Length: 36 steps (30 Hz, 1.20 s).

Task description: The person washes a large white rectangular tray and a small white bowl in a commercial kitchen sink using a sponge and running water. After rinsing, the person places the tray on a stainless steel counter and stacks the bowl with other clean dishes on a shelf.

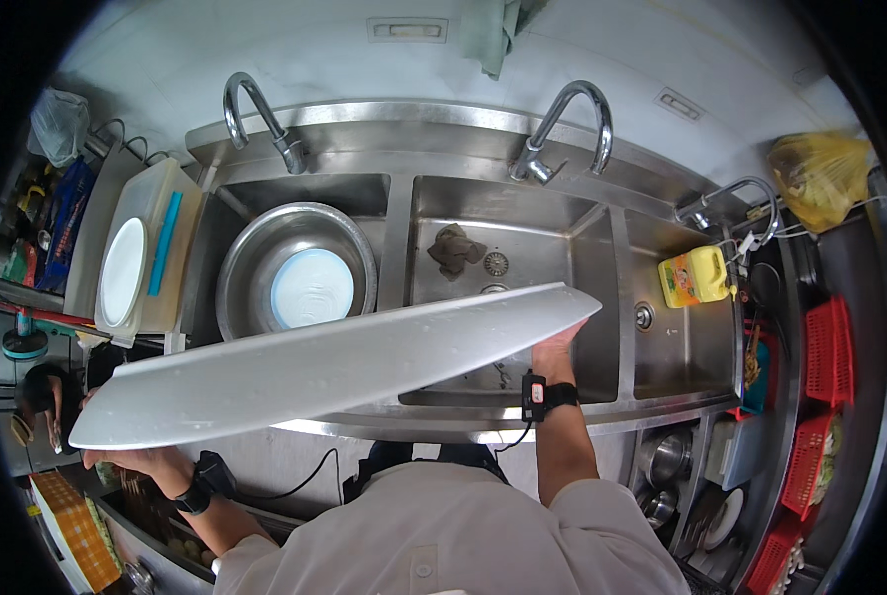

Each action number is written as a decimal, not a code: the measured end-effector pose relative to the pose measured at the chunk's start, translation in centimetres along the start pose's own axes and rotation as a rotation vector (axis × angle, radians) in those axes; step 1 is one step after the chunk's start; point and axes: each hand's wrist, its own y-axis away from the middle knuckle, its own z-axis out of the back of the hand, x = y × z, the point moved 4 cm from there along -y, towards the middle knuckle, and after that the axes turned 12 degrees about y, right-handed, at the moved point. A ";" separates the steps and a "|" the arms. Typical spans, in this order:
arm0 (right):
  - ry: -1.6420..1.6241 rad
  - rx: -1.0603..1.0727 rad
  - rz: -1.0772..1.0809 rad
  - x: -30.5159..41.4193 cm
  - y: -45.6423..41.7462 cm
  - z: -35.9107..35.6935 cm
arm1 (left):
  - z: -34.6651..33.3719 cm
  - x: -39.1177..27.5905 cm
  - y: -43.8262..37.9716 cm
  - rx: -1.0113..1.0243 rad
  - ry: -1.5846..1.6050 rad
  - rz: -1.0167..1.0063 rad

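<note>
A long white tray or platter [324, 372], with drops of water on its surface, is held on edge across the front of the steel sinks. My left hand [135, 457] grips its lower left end from beneath, the fingers partly hidden. At the other end my right hand [562, 338] holds the tray's right part, most of its fingers hidden behind it. Behind the tray, a large steel basin [234, 286] stands in the left sink with a round white and blue item [313, 288] inside. A crumpled brown cloth [456, 251] lies in the middle sink.
Chrome faucets [291, 152] rise behind the sinks. A yellow jug [693, 277] stands in the right sink. White plastic containers [164, 245] are at the left, red baskets [829, 353] at the right. At the far left another person [45, 398] is partly visible. Steel pots [665, 454] sit below at right.
</note>
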 end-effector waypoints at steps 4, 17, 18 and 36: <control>-0.183 -0.135 -0.056 1.7 3.1 -3.0 | 3.5 -2.3 1.2 -0.088 -0.073 -0.061; 0.436 0.022 -0.169 1.6 7.8 1.4 | 4.5 0.4 6.6 -0.572 -0.599 -0.307; 0.484 0.018 -0.155 2.0 8.2 1.3 | 6.0 -0.3 7.1 -0.498 -0.360 -0.260; 0.812 0.446 -0.104 1.6 -0.1 -9.2 | 0.9 -1.7 22.7 -1.593 -0.620 -0.450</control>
